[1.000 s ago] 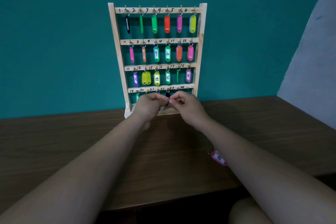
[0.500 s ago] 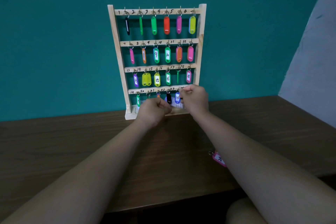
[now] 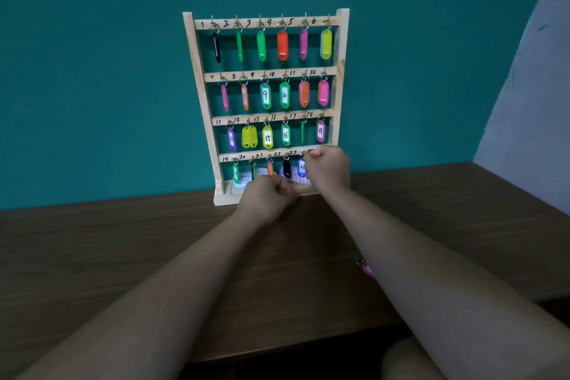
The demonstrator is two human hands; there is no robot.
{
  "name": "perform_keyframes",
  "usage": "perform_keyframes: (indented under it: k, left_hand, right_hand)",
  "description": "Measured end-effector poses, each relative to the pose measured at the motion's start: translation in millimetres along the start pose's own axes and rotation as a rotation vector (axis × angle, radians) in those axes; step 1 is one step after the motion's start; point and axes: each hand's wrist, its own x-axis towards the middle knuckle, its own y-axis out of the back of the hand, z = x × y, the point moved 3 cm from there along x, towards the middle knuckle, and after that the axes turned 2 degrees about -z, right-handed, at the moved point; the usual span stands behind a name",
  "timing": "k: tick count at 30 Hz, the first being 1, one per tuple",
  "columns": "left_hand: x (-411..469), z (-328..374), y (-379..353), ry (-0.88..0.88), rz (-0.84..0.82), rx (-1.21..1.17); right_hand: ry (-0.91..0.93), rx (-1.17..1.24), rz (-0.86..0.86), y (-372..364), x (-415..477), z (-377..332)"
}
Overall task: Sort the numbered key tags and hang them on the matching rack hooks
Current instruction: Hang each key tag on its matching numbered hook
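While the right hand [image 3: 328, 168] curls beside a blue tag [image 3: 301, 167] on the rack [image 3: 192, 49], the left hand [image 3: 266, 200] curls just below; whether either holds anything is hidden.

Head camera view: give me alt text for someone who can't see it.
A person's right hand is at the bottom-right hooks of a wooden key rack nearly full of coloured numbered tags, with the left hand curled just below. One pink tag lies on the brown table.

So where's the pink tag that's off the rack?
Head view: the pink tag lies on the table, right of centre, half hidden behind the right forearm.
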Motion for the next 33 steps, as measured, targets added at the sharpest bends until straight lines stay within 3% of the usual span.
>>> perform_keyframes:
  k: [8, 16, 22, 33]
  left_hand:
    - [-4, 7, -5, -0.012, -0.026, 0.042]
    - [-7, 5, -5, -0.026, -0.048, 0.083]
    - [-15, 13, -11, -0.085, -0.121, 0.129]
    - [-47, 52, -36, -0.249, -0.323, 0.178]
  right_hand:
    - [0.003, -0.078, 0.007, 2, 2, -2]
    - [0.158, -0.329, -0.103, 25, -11, -1]
    - [0.205, -0.467, -0.371, 61, -26, 5]
    - [0.113, -0.688, -0.897, 126, -59, 22]
